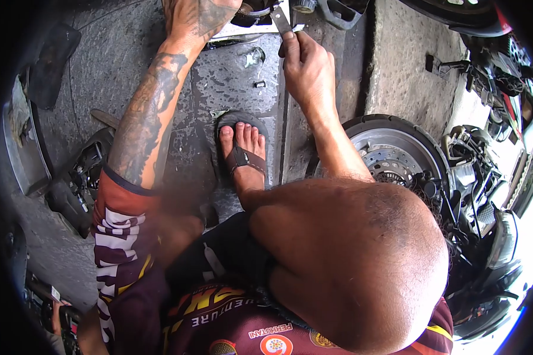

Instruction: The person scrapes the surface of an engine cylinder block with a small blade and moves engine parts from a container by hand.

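Note:
My right hand [308, 68] grips a flat metal scraper [281, 21], thumb and fingers closed on its lower end. The scraper's upper end reaches the edge of a round, dark, hollow metal part [254, 13], cut off by the top of the view. Beside that part, on its left, is my left hand [200, 18]; its fingers run out of view, so their grip is hidden. A white sheet [234, 40] shows under the metal part. Below it on the worn floor lies a small metal cylinder [259, 84].
My sandalled foot [244, 151] stands below the work. A motorcycle wheel [391, 145] and dismantled motorcycle parts [485, 171] fill the right side. A grey metal piece [342, 16] lies at upper right. Dark parts [83, 177] and a dark flat piece [53, 68] lie left.

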`<state>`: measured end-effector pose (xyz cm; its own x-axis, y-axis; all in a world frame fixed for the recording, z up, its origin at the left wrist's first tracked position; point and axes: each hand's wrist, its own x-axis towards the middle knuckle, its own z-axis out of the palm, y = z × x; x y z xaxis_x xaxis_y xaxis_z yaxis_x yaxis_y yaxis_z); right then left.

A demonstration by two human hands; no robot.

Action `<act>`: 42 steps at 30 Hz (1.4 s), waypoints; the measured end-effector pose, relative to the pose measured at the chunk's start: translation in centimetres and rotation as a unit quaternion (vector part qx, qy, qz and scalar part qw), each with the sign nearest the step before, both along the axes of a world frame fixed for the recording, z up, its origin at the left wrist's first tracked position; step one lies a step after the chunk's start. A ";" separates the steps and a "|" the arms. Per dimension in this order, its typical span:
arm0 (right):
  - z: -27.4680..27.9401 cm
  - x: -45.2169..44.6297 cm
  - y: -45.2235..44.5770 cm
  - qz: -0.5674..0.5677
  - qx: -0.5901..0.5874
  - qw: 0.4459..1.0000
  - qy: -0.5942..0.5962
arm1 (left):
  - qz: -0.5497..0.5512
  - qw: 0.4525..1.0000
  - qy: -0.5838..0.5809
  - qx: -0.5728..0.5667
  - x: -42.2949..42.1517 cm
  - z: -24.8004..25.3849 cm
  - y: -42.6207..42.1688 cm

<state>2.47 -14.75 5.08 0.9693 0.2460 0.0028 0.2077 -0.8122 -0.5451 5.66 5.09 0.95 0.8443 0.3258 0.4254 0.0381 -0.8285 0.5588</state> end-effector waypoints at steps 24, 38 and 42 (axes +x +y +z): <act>-0.3 1.2 0.0 -0.022 0.000 1.000 -0.005 | -0.013 0.999 0.030 -0.006 -0.2 0.4 0.0; -0.8 2.1 -0.4 -0.012 0.028 1.000 -0.005 | -0.019 1.000 0.019 -0.011 0.1 0.6 0.2; -0.5 1.2 -0.8 0.004 0.021 1.000 0.002 | -0.025 1.000 0.005 -0.006 0.0 0.7 0.1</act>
